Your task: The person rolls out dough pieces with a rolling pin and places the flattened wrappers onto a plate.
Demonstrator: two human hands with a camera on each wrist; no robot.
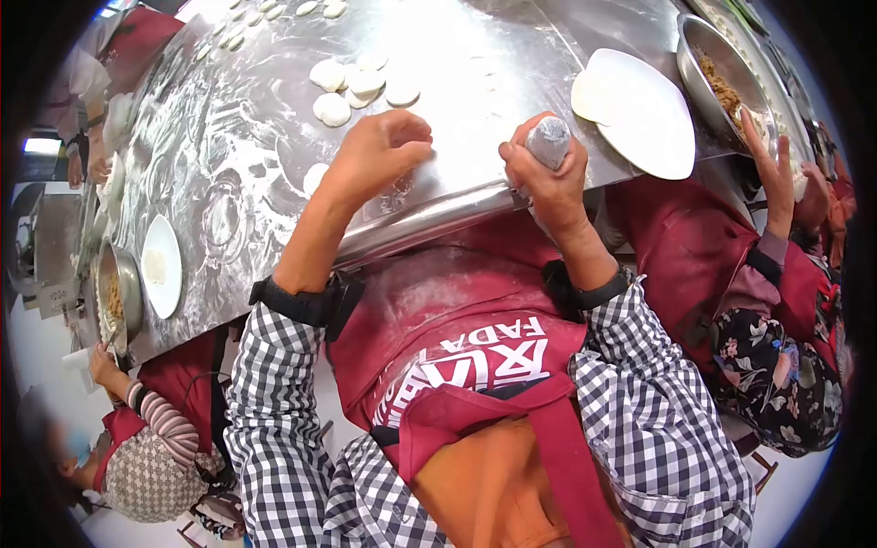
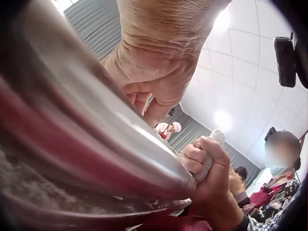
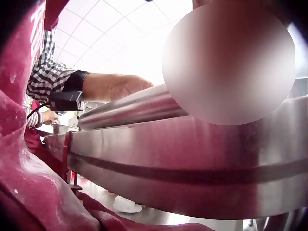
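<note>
My right hand (image 1: pixel 557 173) grips a short, flour-dusted rolling pin (image 1: pixel 548 142) near the table's front edge, its rounded end pointing up. In the left wrist view, the fingers of that hand wrap around the pale pin (image 2: pixel 206 163). My left hand (image 1: pixel 379 155) hovers by the same edge, fingers loosely bent and thumb apart, with nothing visible in it. Several flat white dough rounds (image 1: pixel 332 110) lie just beyond it on the floury metal table (image 1: pixel 265 128). Another dough round (image 1: pixel 315 177) is partly hidden by my left wrist.
To the right, a white plate (image 1: pixel 649 128) stands near a metal bowl (image 1: pixel 687 64) of brown filling, where another person's hand (image 1: pixel 776 173) reaches in. On the left are a smaller plate (image 1: pixel 163 279) and a second bowl (image 1: pixel 131 292), with a person beside them. More dough pieces (image 1: pixel 236 42) lie farther back.
</note>
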